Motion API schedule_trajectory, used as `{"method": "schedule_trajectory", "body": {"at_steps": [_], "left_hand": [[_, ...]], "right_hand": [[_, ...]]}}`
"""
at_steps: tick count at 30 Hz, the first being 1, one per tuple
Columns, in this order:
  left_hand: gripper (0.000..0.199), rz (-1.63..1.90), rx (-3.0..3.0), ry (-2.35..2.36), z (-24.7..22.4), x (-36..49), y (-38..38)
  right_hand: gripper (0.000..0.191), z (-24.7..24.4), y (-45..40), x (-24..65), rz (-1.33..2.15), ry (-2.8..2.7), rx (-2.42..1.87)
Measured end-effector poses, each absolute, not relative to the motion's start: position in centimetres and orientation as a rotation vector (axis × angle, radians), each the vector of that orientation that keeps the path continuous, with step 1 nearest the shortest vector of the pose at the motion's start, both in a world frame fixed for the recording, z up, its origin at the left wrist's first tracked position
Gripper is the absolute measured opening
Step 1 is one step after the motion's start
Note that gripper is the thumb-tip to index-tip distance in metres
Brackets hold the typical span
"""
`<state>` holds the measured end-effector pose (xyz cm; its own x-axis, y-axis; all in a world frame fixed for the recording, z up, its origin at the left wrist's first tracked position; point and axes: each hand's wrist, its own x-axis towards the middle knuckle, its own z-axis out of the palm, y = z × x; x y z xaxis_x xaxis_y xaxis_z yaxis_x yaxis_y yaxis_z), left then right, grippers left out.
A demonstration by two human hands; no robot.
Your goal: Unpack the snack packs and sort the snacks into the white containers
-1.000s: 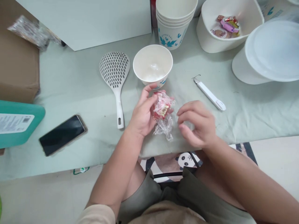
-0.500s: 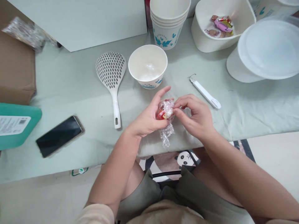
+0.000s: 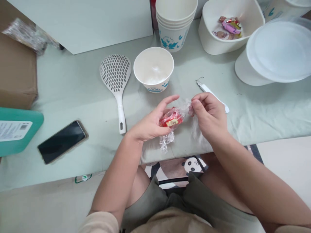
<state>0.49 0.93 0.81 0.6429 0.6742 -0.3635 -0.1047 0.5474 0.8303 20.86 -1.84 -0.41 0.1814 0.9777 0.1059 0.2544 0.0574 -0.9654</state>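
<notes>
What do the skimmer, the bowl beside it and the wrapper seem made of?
Skimmer: matte white, probably plastic; handle and perforated head look moulded together. Bowl: likely coated paper, smooth white, rolled rim, blue print. Wrapper: glossy plastic film, see-through and crinkled.

reaches forward with both bare forearms (image 3: 119, 171) converging; cups left hand (image 3: 152, 124) with index finger outstretched and thumb below; pinches with right hand (image 3: 211, 115), thumb close to index finger, other fingers curled inward.

tabletop (image 3: 80, 84): pale green cloth | floor (image 3: 48, 207): pale, smooth | white panel (image 3: 92, 22): upright at back | light: soft, diffuse
</notes>
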Motion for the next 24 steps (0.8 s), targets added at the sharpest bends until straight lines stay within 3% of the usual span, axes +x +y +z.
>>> {"method": "schedule_trajectory", "body": {"at_steps": [13, 21, 24], "left_hand": [[0.083, 0.497, 0.909, 0.719, 1.6, -0.2, 1.2], [0.087, 0.555, 0.847, 0.727, 0.9, 0.6, 0.9], [0.082, 0.654, 0.739, 0.771, 0.7, 1.3, 0.8]], "right_hand": [[0.029, -2.3, -0.3, 21.2, 0.920, -0.971, -1.358], [0.011, -1.7, -0.7, 21.7, 0.503, -1.255, -1.511], [0.011, -1.0, -1.8, 21.1, 0.532, -1.377, -1.502]]}}
